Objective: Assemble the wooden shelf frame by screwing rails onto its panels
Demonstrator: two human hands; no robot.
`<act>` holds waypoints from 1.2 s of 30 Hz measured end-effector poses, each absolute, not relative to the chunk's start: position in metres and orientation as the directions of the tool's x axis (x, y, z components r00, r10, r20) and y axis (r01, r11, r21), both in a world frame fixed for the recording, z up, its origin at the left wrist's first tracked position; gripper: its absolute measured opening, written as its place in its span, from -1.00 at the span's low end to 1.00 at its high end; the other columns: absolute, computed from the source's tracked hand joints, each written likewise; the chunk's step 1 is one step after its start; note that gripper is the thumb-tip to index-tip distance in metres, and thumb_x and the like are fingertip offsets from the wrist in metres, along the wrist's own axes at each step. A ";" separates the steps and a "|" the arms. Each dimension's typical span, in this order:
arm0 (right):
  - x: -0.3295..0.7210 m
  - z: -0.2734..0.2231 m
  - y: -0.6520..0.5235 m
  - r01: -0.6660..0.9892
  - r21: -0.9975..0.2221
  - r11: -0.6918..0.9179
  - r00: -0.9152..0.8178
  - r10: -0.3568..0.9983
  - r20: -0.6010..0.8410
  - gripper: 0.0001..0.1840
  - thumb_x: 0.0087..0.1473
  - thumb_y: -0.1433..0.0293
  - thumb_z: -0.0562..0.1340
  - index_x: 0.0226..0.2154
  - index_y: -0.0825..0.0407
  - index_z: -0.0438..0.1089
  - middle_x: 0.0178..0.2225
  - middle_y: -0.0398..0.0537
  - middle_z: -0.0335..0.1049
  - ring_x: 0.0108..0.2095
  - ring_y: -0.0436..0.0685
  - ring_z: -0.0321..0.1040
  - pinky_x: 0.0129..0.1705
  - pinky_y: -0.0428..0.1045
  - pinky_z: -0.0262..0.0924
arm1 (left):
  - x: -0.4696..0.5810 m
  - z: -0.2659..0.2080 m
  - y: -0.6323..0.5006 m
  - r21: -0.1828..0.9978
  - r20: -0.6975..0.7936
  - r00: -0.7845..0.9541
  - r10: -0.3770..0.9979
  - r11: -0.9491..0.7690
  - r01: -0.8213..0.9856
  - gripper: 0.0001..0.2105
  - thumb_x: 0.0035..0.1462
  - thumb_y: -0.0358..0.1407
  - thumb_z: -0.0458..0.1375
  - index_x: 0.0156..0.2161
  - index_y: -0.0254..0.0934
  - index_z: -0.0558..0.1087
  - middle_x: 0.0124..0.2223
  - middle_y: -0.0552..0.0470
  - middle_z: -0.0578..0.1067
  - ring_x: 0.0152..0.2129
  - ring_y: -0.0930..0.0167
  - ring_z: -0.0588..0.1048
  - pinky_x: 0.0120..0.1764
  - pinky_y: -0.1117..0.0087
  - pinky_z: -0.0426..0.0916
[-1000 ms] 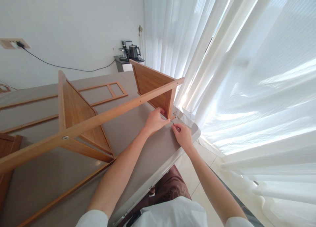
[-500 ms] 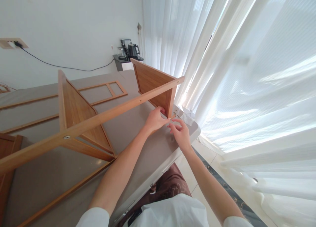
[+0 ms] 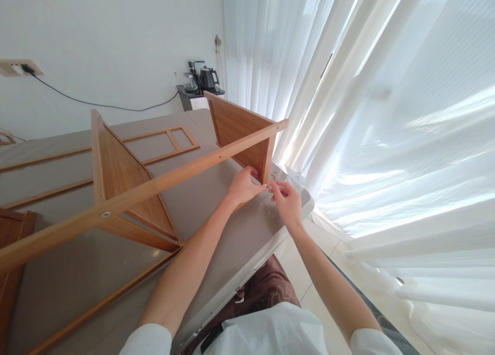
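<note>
Gripping a big brown wooden frame (image 3: 185, 172) with the left hand (image 3: 244, 187), near the rounded right corner of the smooth grey worktop (image 3: 193, 198). Just beside, pinching a thin metal stick (image 3: 269, 187) with narrow fingers of the right hand (image 3: 287, 198).

What the right fingers (image 3: 276, 190) pinch is too small to tell.

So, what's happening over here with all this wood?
A person has both hands at one corner of a wooden frame, which rests on a gray table. The left hand grips the corner low down, and the right hand pinches a small thin piece right beside it; what exactly that is, I can't tell. A flat, ladder-like frame lies farther back.
</note>
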State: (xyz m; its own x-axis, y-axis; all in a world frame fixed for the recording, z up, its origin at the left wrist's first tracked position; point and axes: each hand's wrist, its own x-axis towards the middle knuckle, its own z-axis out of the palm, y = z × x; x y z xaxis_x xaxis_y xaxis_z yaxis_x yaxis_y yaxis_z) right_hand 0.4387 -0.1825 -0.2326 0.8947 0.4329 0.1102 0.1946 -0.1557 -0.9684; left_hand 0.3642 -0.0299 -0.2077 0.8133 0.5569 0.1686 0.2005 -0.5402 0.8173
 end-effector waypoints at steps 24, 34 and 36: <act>0.447 -0.247 -0.195 0.232 -0.919 -0.319 0.836 0.549 0.020 -0.67 0.05 0.04 0.30 -0.38 -0.07 0.58 -0.57 -0.16 0.51 -0.49 0.16 0.47 -0.24 0.08 0.33 | 0.363 -0.205 -0.030 0.806 0.150 0.804 0.575 -0.542 0.237 -0.65 -0.05 -0.17 0.38 -0.16 -0.20 0.44 -0.06 0.02 0.60 -0.27 0.30 0.60 -0.17 0.31 0.47; 0.435 -0.240 -0.184 -0.037 -0.992 -0.124 0.806 0.583 -0.103 -0.48 -0.04 -0.08 0.34 -0.23 -0.07 0.28 -0.35 -0.08 0.60 -0.46 0.15 0.54 -0.62 -0.10 0.13 | 0.363 -0.205 -0.031 0.812 0.136 0.819 0.558 -0.536 0.231 -0.66 -0.03 -0.19 0.37 -0.15 -0.20 0.44 -0.06 0.00 0.60 -0.27 0.30 0.60 -0.20 0.31 0.47; 0.434 -0.237 -0.183 -0.073 -0.994 -0.079 0.800 0.591 -0.106 -0.51 -0.03 -0.03 0.34 -0.22 -0.05 0.27 -0.33 -0.07 0.59 -0.44 0.13 0.55 -0.59 -0.10 0.17 | 0.363 -0.205 -0.031 0.810 0.141 0.819 0.555 -0.541 0.227 -0.66 -0.04 -0.19 0.38 -0.16 -0.20 0.44 -0.07 -0.01 0.60 -0.22 0.28 0.60 -0.16 0.30 0.47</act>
